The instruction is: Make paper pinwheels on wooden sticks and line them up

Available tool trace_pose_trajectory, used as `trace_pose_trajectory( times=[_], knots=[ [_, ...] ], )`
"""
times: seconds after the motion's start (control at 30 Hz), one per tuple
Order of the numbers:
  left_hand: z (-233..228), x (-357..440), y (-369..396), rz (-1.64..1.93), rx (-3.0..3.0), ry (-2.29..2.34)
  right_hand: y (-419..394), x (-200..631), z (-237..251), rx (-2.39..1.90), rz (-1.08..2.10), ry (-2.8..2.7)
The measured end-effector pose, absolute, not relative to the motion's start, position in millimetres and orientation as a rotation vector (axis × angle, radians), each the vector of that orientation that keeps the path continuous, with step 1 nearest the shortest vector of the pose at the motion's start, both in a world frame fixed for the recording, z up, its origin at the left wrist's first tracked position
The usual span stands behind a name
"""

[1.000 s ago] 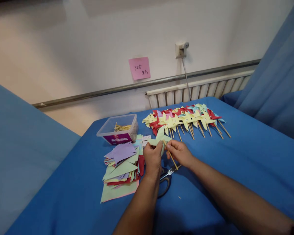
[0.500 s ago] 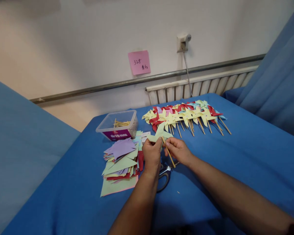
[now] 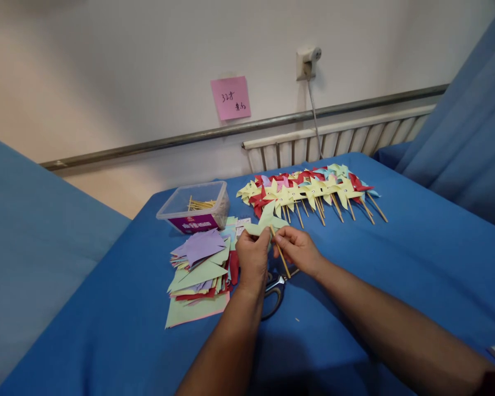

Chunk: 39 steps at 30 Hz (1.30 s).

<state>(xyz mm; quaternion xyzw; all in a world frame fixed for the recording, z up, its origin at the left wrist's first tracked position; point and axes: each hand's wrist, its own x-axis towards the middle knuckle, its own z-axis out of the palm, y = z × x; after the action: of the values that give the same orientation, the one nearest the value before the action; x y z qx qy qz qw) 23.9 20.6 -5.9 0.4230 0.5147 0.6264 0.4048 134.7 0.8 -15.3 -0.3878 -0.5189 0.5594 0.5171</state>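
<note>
Head view shows left hand [image 3: 253, 258] pinching a pale green paper pinwheel [image 3: 268, 223] and right hand [image 3: 297, 250] pinching its wooden stick [image 3: 281, 256]; both just above the scissors [image 3: 274, 290].

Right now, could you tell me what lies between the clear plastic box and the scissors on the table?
In the head view, the pile of cut coloured paper lies between the plastic box and the scissors, beside the left hand.
</note>
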Motion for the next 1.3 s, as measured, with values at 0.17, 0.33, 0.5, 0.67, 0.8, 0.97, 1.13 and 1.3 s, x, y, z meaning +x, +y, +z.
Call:
trace_pose_trajectory(
  times=[0.17, 0.33, 0.5, 0.67, 0.8, 0.97, 1.13, 1.3],
  knots=[
    [-5.6, 24.2, 20.1, 1.585, 1.069, 1.298, 0.1, 135.9, -14.0, -0.939, 1.334, -1.259],
    [-5.1, 25.2, 18.7, 1.586, 1.048, 1.295, -0.7, 135.6, -12.8, -0.932, 1.324, -1.236],
    [-5.6, 25.2, 18.6, 1.59, 1.041, 1.284, -1.4, 134.9, -11.6, -0.918, 1.339, -1.184],
    [-5.0, 25.2, 18.6, 1.598, 1.055, 1.294, -1.0, 133.9, -14.3, -0.921, 1.332, -1.162],
    [-3.4, 26.4, 17.7, 1.608, 1.042, 1.282, -0.9, 133.1, -16.2, -0.919, 1.32, -1.168],
    [-3.9, 26.8, 18.0, 1.611, 1.03, 1.277, -1.2, 133.0, -13.5, -0.941, 1.298, -1.157],
    [-4.9, 26.2, 18.4, 1.605, 1.032, 1.28, -1.2, 132.7, -11.3, -0.96, 1.264, -1.149],
    [-4.7, 26.1, 17.4, 1.602, 1.034, 1.275, -1.6, 132.3, -11.1, -0.958, 1.264, -1.126]
  ],
)
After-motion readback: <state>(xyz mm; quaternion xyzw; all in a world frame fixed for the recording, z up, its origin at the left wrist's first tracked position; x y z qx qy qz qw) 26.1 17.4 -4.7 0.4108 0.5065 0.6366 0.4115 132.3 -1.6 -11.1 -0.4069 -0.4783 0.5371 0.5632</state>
